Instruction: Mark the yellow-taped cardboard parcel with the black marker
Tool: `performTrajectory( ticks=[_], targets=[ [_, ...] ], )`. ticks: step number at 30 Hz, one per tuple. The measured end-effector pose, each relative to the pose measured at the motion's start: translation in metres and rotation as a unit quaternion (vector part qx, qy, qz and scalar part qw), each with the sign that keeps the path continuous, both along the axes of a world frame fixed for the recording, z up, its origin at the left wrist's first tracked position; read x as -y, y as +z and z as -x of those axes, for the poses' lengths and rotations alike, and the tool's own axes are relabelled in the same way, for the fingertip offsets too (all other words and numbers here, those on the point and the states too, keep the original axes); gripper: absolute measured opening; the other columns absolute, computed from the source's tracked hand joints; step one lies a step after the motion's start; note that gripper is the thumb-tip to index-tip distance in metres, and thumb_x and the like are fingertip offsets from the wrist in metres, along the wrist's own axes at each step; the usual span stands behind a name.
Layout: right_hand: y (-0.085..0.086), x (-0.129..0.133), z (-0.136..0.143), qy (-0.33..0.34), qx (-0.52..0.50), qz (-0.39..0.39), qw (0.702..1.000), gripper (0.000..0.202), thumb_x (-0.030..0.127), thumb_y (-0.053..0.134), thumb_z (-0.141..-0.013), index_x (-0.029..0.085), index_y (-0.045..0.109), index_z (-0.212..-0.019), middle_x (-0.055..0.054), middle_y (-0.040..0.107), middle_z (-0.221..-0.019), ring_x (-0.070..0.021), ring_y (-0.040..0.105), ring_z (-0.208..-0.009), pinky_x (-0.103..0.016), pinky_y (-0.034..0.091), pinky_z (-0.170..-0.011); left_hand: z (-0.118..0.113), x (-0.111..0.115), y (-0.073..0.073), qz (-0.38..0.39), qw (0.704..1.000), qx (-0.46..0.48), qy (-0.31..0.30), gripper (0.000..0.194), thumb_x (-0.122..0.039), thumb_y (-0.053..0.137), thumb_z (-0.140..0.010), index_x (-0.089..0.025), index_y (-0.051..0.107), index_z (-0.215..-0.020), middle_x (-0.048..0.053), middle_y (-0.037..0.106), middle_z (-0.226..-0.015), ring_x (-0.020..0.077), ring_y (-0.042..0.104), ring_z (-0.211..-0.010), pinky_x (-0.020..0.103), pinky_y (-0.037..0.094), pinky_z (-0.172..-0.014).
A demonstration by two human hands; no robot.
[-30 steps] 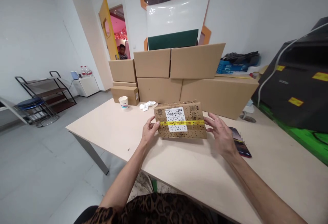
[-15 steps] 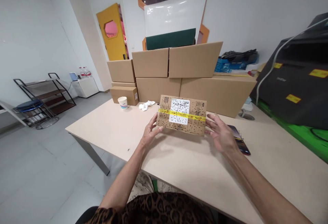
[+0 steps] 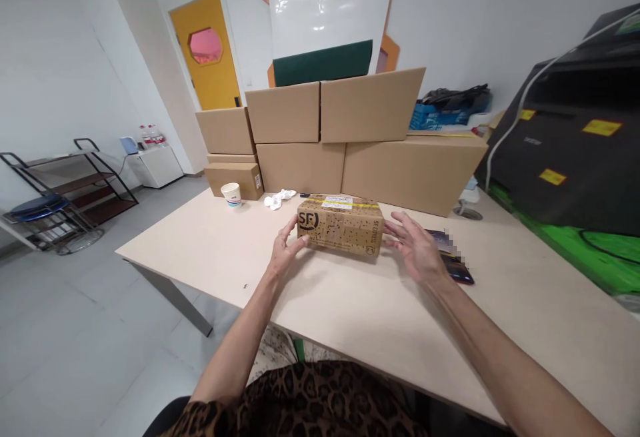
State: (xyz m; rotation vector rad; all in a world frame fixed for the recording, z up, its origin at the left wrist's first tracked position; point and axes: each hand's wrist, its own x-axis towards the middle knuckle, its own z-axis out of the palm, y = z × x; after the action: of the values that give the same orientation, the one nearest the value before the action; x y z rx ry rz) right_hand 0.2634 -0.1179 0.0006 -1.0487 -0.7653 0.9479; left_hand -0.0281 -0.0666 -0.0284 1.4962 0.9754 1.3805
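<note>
A speckled brown parcel (image 3: 340,232) with black lettering on its front side is at the middle of the table (image 3: 190,244). Its top face carries a white label and yellow tape. My left hand (image 3: 286,248) grips the parcel's left end, thumb on the front side and fingers behind the edge. At the right end, my right hand (image 3: 414,245) has its fingertips against the parcel, fingers stretched and slightly apart. Whether the parcel's underside touches the table is hard to tell.
Large cardboard boxes (image 3: 300,167) are stacked along the back, a green box (image 3: 323,64) on top. A paper cup (image 3: 231,194) and crumpled tissue (image 3: 279,198) stand left of the parcel. A phone (image 3: 457,269) lies beyond my right hand, near a black case (image 3: 560,117).
The parcel has tilted so that its lettered side faces me and its labelled face points upward. Both hands have moved with it. The camera view has shifted slightly.
</note>
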Motion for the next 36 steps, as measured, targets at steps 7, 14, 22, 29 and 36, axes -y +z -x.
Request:
performTrajectory(
  ticks=[7,14,22,29,36],
  targets=[
    [-0.017,-0.005,0.006,0.004,0.052,0.059,0.997,0.045,0.069,0.071,-0.076,0.03,0.073,-0.099,-0.005,0.08,-0.112,-0.0284,0.07,-0.111,-0.034,0.05,-0.073,-0.004,-0.008,-0.007,0.133,0.988,0.083,-0.011,0.089,-0.063,0.083,-0.074,-0.026,0.056,-0.15,0.016,0.047,-0.163,0.0389,0.037,-0.155,0.055,0.028,-0.126],
    [-0.014,0.001,0.016,0.085,-0.037,0.015,0.996,0.045,0.062,0.076,-0.076,0.029,0.073,-0.106,-0.005,0.077,-0.124,-0.0282,0.069,-0.114,-0.037,0.058,-0.075,-0.005,-0.001,0.008,0.047,0.98,0.165,-0.105,0.07,-0.058,0.079,-0.081,-0.028,0.064,-0.142,0.008,0.05,-0.163,0.0332,0.037,-0.156,0.049,0.033,-0.125],
    [-0.023,0.008,0.036,0.173,-0.074,0.04,0.981,0.039,0.049,0.077,-0.081,0.033,0.07,-0.116,-0.004,0.078,-0.121,-0.0271,0.072,-0.106,-0.047,0.062,-0.084,-0.003,-0.004,0.018,0.009,0.961,0.273,-0.051,0.074,-0.058,0.079,-0.079,-0.03,0.059,-0.144,0.007,0.049,-0.163,0.0288,0.038,-0.155,0.04,0.037,-0.122],
    [-0.038,-0.004,0.028,0.03,-0.006,0.076,0.997,0.051,0.043,0.088,-0.062,0.031,0.07,-0.108,-0.005,0.074,-0.122,-0.0288,0.066,-0.123,-0.043,0.058,-0.096,-0.022,-0.008,0.03,0.022,0.954,0.282,-0.099,0.075,-0.061,0.078,-0.081,-0.033,0.056,-0.147,0.003,0.052,-0.161,0.0271,0.044,-0.151,0.037,0.041,-0.118],
    [-0.032,-0.005,0.019,-0.047,0.062,0.072,0.994,0.046,0.056,0.078,-0.069,0.03,0.071,-0.106,-0.005,0.074,-0.124,-0.0303,0.062,-0.123,-0.044,0.052,-0.097,-0.052,-0.023,0.038,0.097,0.97,0.165,-0.153,0.082,-0.089,0.041,-0.088,-0.026,0.07,-0.132,0.007,0.068,-0.144,0.0359,0.05,-0.145,0.05,0.043,-0.116]
  ],
)
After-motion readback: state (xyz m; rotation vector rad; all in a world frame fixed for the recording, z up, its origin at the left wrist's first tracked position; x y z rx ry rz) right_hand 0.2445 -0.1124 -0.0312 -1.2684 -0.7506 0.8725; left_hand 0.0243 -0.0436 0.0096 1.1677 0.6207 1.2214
